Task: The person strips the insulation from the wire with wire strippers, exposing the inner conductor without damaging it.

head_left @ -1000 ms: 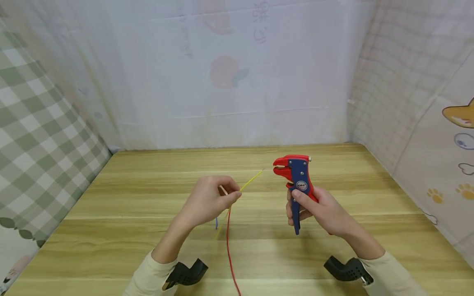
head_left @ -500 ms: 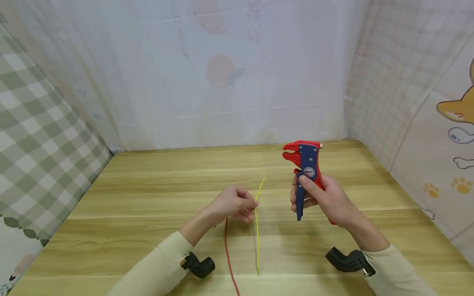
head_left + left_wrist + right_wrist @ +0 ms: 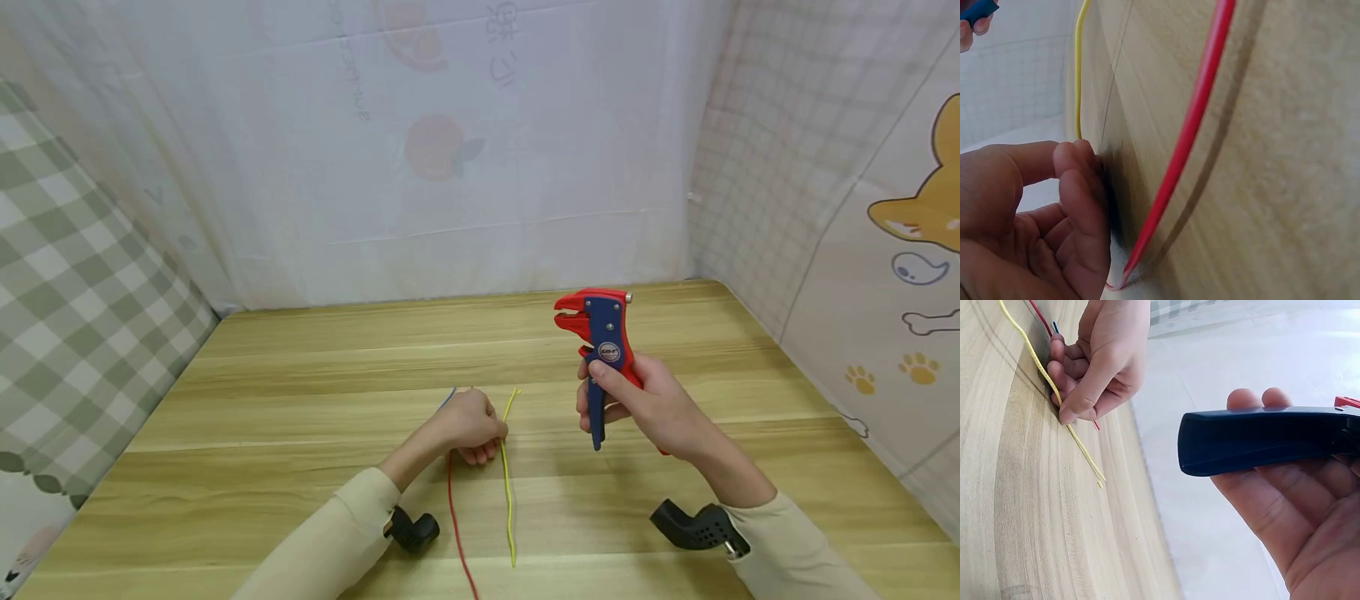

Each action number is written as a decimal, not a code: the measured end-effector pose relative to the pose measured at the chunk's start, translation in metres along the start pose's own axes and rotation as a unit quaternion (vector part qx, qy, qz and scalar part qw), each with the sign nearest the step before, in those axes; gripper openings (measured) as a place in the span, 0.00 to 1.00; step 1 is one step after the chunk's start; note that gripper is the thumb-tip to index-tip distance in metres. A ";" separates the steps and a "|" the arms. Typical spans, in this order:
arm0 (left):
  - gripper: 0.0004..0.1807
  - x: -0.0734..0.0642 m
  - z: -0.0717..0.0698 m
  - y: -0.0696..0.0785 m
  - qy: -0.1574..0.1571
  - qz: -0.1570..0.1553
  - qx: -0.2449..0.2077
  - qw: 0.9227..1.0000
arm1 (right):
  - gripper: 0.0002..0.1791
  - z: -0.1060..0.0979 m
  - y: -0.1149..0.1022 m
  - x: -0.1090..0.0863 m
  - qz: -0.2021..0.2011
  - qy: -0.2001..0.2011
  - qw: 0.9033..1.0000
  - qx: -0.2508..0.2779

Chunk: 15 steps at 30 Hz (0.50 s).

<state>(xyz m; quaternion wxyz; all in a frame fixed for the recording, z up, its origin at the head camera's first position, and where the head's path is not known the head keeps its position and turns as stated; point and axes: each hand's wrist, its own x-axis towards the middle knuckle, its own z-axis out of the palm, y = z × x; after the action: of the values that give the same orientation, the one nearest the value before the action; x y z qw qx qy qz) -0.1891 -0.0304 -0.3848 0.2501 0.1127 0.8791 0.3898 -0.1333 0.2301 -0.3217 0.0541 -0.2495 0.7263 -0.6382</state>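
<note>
My left hand (image 3: 472,423) is low over the table and pinches a yellow wire (image 3: 510,500) between thumb and fingertips. In the right wrist view, a short bit forks off near the end of the yellow wire (image 3: 1088,457). Beside the left hand runs a red wire (image 3: 456,517), arching off the tabletop in the left wrist view. A blue wire (image 3: 447,398) shows partly behind the hand. My right hand (image 3: 652,404) grips the handles of a red and blue wire stripper (image 3: 603,333), raised to the right of the wires. The stripper's jaws stand apart with nothing in them.
The wooden table (image 3: 300,358) ends at a white printed curtain (image 3: 465,217) behind. A green checked cloth (image 3: 75,250) hangs on the left, a patterned cloth (image 3: 847,275) on the right. Black wrist mounts (image 3: 697,527) sit at both sleeves.
My left hand has lowered the yellow wire from near the stripper's jaws down to the table. The stripper rose and moved right, then came back left a little.
</note>
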 end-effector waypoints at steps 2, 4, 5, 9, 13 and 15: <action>0.18 0.000 0.000 0.000 0.006 0.005 0.021 1.000 | 0.12 0.000 0.000 0.000 0.001 -0.004 1.000 0.000; 0.20 0.000 0.000 0.002 0.011 0.009 0.038 0.999 | 0.13 0.000 0.001 0.001 0.002 -0.007 1.000 0.000; 0.20 0.000 0.000 0.002 0.012 0.009 0.044 0.999 | 0.13 0.000 0.001 0.001 0.002 -0.009 1.000 -0.001; 0.21 0.001 0.001 0.005 0.017 0.010 0.061 0.998 | 0.13 -0.002 0.001 0.000 0.004 -0.015 1.000 0.001; 0.22 0.003 0.005 0.009 0.021 0.009 0.069 0.997 | 0.13 -0.005 0.002 -0.001 0.007 -0.016 1.000 -0.001; 0.23 0.004 0.006 0.012 0.020 0.007 0.069 0.997 | 0.14 -0.006 0.003 -0.003 0.010 -0.013 1.000 -0.003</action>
<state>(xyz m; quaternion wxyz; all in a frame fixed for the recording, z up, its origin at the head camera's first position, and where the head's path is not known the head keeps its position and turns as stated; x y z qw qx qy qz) -0.1890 -0.0174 -0.3807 0.2214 0.1277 0.9082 0.3316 -0.1340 0.2372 -0.3238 0.0696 -0.2510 0.7296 -0.6323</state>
